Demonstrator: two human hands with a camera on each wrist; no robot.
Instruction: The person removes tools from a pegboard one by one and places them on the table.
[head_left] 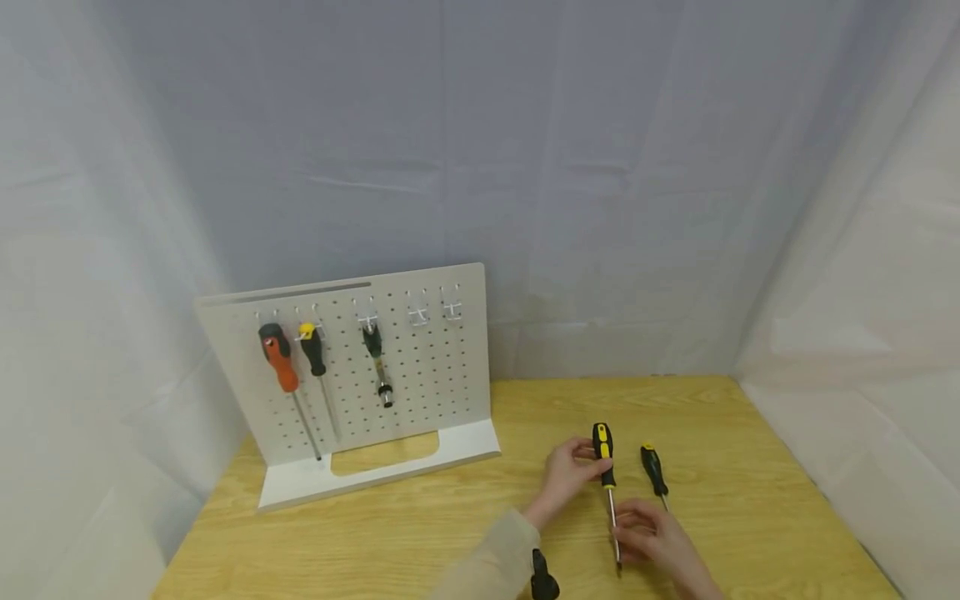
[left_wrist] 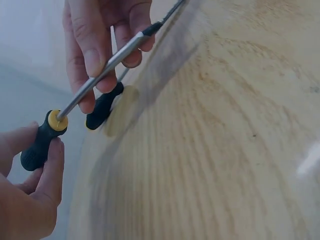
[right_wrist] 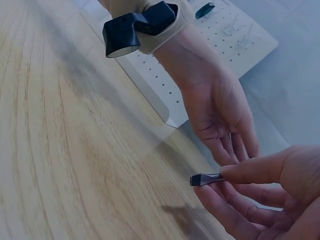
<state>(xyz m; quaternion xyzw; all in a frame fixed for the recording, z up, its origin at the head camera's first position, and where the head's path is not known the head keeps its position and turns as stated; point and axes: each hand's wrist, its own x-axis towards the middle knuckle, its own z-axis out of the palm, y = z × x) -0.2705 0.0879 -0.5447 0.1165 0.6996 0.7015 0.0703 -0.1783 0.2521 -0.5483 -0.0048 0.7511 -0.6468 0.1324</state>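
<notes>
A long flathead screwdriver [head_left: 603, 443] with a black and yellow handle is held between both hands over the table. My left hand [head_left: 567, 473] grips its handle, thumb on the near side, as the left wrist view also shows. Lower down, my right hand [head_left: 651, 537] pinches the metal shaft near the end. In the right wrist view the flat dark tip [right_wrist: 202, 179] pokes out past the thumb and forefinger. A second black screwdriver [head_left: 654, 471] with a yellow end cap lies on the table just right of the held one, its shaft partly behind the right hand.
At the left stands a white pegboard [head_left: 435, 375]. From its hooks hang an orange and black screwdriver [head_left: 281, 362], a yellow-capped black screwdriver [head_left: 313, 352] and a short tool with a metal socket end [head_left: 381, 367]. Two clear hooks [head_left: 417, 315] hold nothing. White sheeting surrounds the wooden table [head_left: 390, 533].
</notes>
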